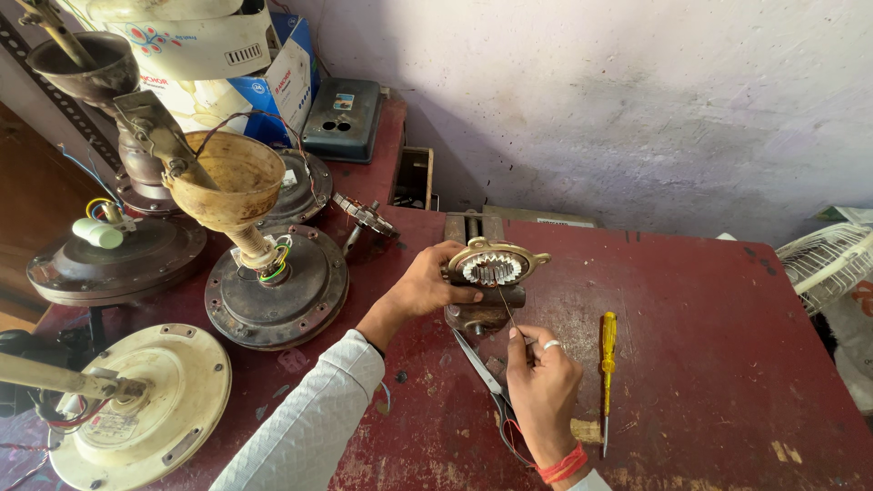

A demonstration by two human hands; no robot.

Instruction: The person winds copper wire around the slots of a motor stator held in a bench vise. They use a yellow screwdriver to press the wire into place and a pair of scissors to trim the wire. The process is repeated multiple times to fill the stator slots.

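We are seeing a yellow-handled screwdriver (607, 368) lying on the red-brown table (709, 364), and scissors (486, 377) lying near the front edge. On the left, three ceiling fan motors are sitting: a cream one (150, 400), a dark one (282, 286) and another dark one (114, 255). A blue box (282, 86) is standing at the back, and a white fan grille (832, 259) is resting on the right.

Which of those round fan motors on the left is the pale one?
The cream fan motor at the table's front-left corner, nearest the camera. The other two fan motors behind it are dark and rusty brown.
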